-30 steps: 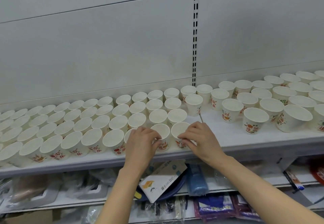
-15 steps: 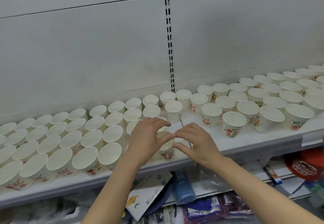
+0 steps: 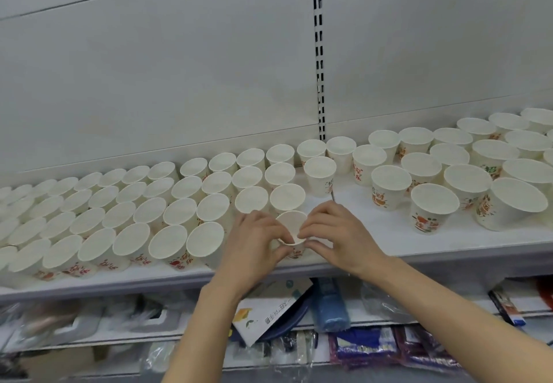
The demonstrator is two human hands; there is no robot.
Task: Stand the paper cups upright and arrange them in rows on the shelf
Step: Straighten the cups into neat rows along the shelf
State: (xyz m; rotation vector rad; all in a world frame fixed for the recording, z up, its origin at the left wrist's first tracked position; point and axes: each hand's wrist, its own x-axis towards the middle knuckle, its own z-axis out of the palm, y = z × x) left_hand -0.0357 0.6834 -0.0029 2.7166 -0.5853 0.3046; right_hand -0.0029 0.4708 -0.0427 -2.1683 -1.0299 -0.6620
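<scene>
Both hands hold one paper cup upright near the front edge of the shelf — the left hand curls around its left side, the right hand pinches its rim. Packed rows of cups fill the left; looser cups stand right — bare shelf lies between

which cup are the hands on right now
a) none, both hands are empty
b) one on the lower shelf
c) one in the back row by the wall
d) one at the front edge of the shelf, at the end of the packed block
d: the left hand and right hand pinch the rim of one upright paper cup at the front of the shelf, just right of the packed rows.
</scene>
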